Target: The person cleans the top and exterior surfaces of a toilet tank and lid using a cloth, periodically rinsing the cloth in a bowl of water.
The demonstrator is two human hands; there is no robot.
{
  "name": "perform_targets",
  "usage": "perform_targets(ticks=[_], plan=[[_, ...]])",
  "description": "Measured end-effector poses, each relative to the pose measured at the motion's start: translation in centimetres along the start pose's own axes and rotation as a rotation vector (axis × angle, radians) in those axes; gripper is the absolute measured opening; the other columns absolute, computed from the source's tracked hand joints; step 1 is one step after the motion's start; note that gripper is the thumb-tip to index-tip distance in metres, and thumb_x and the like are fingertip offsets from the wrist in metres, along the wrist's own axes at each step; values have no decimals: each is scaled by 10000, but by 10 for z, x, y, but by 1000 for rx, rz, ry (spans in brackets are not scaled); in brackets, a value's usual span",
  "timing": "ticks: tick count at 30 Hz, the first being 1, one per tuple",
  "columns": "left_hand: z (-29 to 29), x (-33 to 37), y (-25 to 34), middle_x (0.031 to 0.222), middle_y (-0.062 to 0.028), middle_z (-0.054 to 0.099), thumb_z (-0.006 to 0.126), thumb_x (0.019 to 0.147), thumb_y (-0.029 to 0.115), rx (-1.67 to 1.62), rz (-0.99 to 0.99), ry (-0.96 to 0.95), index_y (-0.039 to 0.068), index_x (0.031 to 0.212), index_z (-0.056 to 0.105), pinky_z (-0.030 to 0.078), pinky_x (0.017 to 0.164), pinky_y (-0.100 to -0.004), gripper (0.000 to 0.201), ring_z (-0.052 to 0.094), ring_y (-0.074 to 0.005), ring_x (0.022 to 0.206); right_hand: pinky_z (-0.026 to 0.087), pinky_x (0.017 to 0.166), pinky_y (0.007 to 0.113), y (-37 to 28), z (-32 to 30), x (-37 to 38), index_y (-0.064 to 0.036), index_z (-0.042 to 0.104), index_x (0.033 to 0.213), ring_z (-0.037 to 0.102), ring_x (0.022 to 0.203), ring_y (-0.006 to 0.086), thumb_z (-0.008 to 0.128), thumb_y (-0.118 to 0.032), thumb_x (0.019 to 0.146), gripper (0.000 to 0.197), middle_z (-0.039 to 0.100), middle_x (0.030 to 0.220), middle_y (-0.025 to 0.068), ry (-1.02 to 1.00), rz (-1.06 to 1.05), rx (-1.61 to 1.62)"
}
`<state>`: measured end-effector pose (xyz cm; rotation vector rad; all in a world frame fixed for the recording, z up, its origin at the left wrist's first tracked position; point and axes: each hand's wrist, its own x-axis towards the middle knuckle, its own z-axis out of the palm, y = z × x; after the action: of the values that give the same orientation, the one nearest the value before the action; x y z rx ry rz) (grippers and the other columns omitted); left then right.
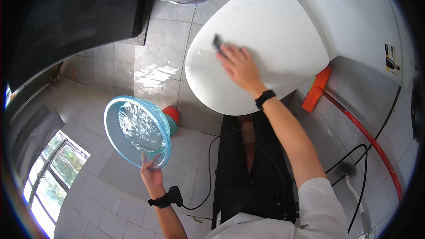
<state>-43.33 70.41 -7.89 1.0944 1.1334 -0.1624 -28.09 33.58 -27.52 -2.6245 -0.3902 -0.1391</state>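
While the left hand (pixel 152 175) grips the light-blue basin (pixel 112 124), the right hand (pixel 241 65) holds a dark, blurred item (pixel 216 42).
Just ahead of the left hand, the stiff-looking basin is probably heavy with water (pixel 138 124) and slippery; I'd hold it by the rim; the dark item sits on the white lid (pixel 279 31).

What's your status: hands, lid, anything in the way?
Left hand gripping blue basin, water inside. Right hand over white lid, blurred dark item at fingertips. Orange broom head beside lid, not between hands.
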Motion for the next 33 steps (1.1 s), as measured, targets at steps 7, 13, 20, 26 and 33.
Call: perform_targets(ticks=[7, 13, 20, 26, 33], plan=[[12, 14, -9, 1365, -249, 313, 419, 727, 27, 7, -46, -14, -7, 1421, 129, 433, 936, -444, 752, 463, -438, 1147, 363, 970, 411, -18, 9, -21, -178, 552, 1191, 425, 1216, 193, 502, -145, 824, 372, 415, 1368, -31, -65, -123, -130], [28, 23, -15, 1386, -255, 282, 419, 739, 25, 3, -84, -55, -10, 1421, 108, 430, 953, -426, 751, 431, -441, 1182, 339, 969, 465, 105, -48, -17, -200, 509, 1251, 445, 1189, 215, 580, -207, 833, 424, 468, 1313, -16, 159, 204, -384], [38, 24, -18, 1391, -235, 262, 411, 713, 12, -17, -52, -75, -3, 1422, 102, 488, 890, -439, 773, 446, -444, 1163, 350, 953, 469, 154, -57, -11, -196, 537, 1225, 467, 1177, 239, 580, -192, 838, 389, 504, 1285, 19, 366, 275, -416], [47, 22, -13, 1382, -235, 268, 413, 708, 25, 30, -26, -120, -11, 1416, 115, 538, 815, -435, 770, 462, -447, 1142, 363, 953, 426, 20, -7, -22, -108, 540, 1197, 456, 1193, 224, 513, -98, 800, 398, 481, 1305, 35, 70, 50, -187], [70, 17, -10, 1376, -250, 262, 427, 702, 35, 12, -28, -135, -17, 1413, 124, 536, 812, -459, 774, 449, -459, 1147, 315, 1024, 373, -23, 11, -67, -161, 503, 1252, 388, 1262, 164, 451, -110, 840, 419, 427, 1363, -16, -132, -154, -32]])
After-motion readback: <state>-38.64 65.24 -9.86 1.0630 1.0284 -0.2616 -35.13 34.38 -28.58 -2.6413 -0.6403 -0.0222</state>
